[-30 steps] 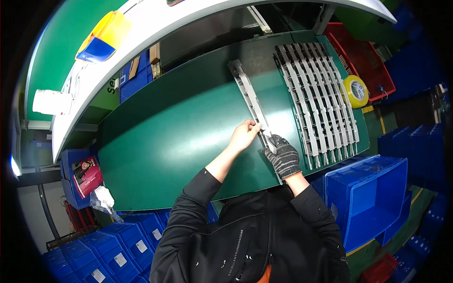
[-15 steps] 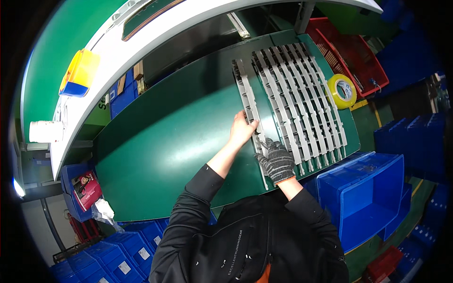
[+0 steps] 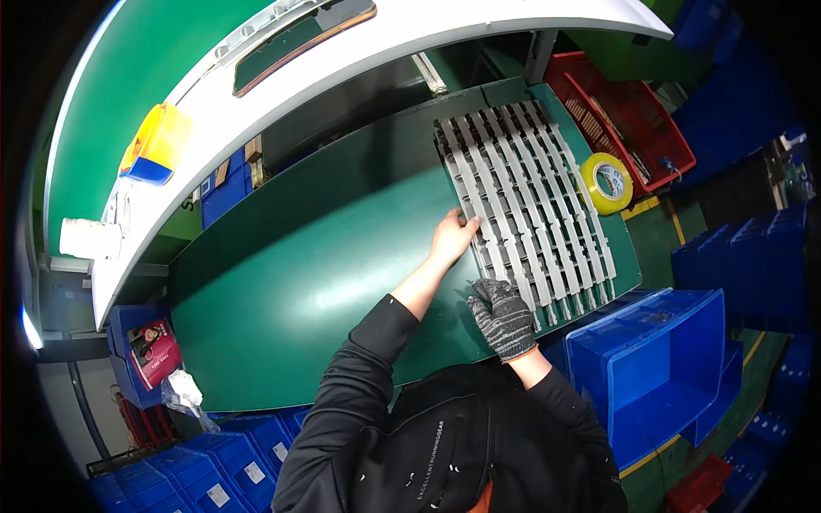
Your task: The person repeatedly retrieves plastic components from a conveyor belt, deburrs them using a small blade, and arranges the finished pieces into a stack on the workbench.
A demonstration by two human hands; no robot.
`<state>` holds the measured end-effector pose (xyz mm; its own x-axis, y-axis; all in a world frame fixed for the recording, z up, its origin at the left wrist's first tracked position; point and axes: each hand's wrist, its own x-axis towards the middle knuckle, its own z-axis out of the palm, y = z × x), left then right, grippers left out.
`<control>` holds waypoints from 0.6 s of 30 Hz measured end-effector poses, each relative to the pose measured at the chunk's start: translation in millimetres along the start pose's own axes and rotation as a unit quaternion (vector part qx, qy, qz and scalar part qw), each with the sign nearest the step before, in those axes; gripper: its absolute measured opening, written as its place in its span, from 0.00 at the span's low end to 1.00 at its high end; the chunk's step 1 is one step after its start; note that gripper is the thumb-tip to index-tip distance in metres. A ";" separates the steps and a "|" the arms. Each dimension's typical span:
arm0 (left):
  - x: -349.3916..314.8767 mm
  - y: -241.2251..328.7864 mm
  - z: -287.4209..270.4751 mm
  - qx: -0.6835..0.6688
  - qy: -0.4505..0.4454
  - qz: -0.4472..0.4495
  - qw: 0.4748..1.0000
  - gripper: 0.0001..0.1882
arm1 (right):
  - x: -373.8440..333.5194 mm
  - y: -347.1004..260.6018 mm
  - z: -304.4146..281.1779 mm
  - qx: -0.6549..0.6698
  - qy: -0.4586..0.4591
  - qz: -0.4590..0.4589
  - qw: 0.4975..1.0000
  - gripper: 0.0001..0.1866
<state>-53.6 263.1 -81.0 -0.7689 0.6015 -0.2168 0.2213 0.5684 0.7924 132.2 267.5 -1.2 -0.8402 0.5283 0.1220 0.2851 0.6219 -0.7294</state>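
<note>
A row of several long grey notched strips [image 3: 543, 214] lies side by side on the green table, slanting from far left to near right. My bare left hand [image 3: 453, 236] grips the outer edge of the leftmost strip [image 3: 463, 175] near its middle, thumb on top. My right hand [image 3: 505, 320], in a dark grey knitted glove with an orange cuff, closes around the near end of that same strip, which the glove mostly hides. The leftmost strip sits right against its neighbour.
A roll of yellow tape [image 3: 606, 184] stands at the row's right side, beside a red bin [image 3: 663, 141]. Blue crates [image 3: 650, 368] are at the right of the green table [image 3: 316, 291]. A white shelf [image 3: 453, 26] arches over the far side, holding a dark phone-like slab [image 3: 299, 43].
The leftmost strip, which lay apart with a gap, has moved right against the row. Both hands went with it, and the view has shifted slightly.
</note>
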 end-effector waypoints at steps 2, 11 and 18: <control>-3.0 -3.1 -13.3 0.015 0.002 -0.015 1.000 0.30 | 1.0 -9.4 0.7 0.011 -0.008 -0.012 1.000 0.14; -0.9 -52.4 -116.0 -0.233 0.079 -0.157 0.956 0.20 | -3.0 -74.9 34.6 0.096 -0.186 -0.082 0.974 0.20; -12.3 -153.2 -242.4 -0.408 0.304 -0.296 0.808 0.14 | -34.1 -176.6 73.2 0.224 -0.303 -0.214 0.901 0.27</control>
<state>-223.5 32.6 -61.5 -0.8023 -0.1681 -0.5728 -0.5728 -0.0535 0.8180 76.7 97.4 74.2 -0.9652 -0.2017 0.1666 -0.2266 0.3262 -0.9177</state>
